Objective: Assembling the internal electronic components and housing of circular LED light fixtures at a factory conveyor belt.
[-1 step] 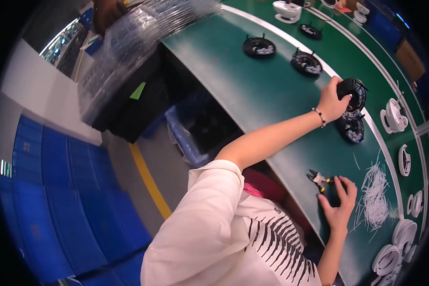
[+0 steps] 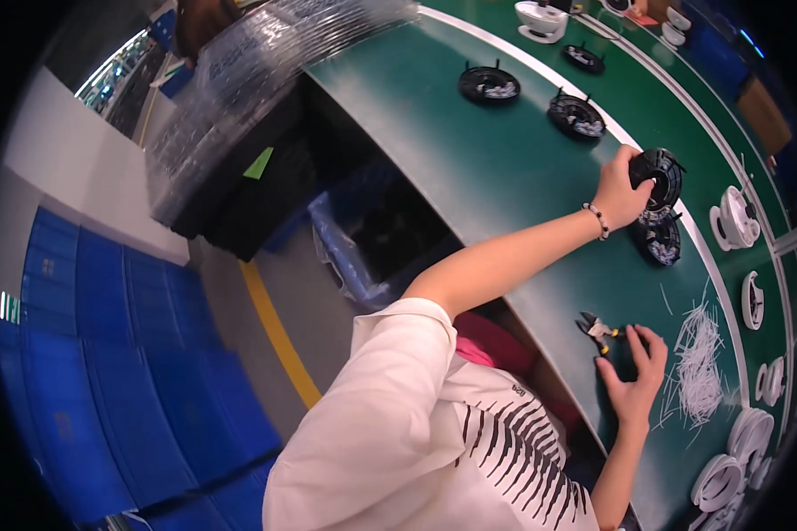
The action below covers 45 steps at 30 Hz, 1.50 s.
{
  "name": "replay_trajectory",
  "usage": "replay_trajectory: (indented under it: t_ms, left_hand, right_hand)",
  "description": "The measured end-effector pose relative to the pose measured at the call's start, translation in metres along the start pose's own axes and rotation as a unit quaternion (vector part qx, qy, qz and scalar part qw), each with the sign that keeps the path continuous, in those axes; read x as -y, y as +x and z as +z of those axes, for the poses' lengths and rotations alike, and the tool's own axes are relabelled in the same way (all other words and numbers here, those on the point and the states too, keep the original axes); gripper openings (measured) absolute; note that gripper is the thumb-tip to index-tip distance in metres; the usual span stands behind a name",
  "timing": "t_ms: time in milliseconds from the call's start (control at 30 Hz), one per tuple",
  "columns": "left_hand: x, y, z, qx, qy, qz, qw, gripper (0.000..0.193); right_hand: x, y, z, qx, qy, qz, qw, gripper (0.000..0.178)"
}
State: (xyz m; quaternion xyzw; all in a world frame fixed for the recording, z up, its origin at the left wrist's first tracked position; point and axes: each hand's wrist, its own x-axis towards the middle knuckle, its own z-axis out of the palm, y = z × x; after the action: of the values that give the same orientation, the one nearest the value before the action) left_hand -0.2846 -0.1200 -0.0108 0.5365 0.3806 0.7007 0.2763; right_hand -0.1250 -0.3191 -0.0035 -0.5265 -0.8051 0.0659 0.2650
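Side cutters (image 2: 599,331): lying just far-left of half-open R hand (image 2: 639,382), pointing jaws far-left, aiming handles back at it, can't tell if held; farther off, gripping blk round unit (image 2: 663,168) w/ L hand (image 2: 622,196).

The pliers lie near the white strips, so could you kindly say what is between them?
In the head view, fingers of the right hand lie between the pliers and white strips.
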Motion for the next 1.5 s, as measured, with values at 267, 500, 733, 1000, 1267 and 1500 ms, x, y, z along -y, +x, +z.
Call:
replay_trajectory:
  t_ms: [267,500,733,1000,1267,1500]
  left_hand:
    - [0.010,-0.016,0.016,-0.066,-0.111,-0.073,0.989,0.023]
    - [0.026,-0.016,0.038,-0.122,-0.146,-0.133,0.973,0.015]
    - [-0.008,-0.034,0.045,-0.013,-0.092,-0.121,0.988,0.023]
    - [-0.018,-0.037,0.019,0.156,-0.118,-0.158,0.968,0.041]
    - [-0.068,-0.011,0.017,0.291,-0.223,-0.320,0.873,0.046]
    - [-0.101,0.038,0.046,0.390,-0.196,-0.259,0.861,0.051]
  right_hand:
    - [0.001,0.000,0.008,-0.024,-0.014,-0.020,0.999,0.052]
    - [0.002,-0.004,0.013,-0.016,-0.026,-0.029,0.999,0.052]
    - [0.010,-0.004,0.004,-0.018,-0.052,-0.021,0.998,0.052]
    - [-0.003,0.005,-0.006,-0.008,-0.043,-0.042,0.998,0.055]
    - [-0.007,-0.032,-0.097,-0.290,-0.014,-0.103,0.951,0.036]
    - [0.009,0.031,-0.131,-0.413,0.017,-0.171,0.895,0.035]
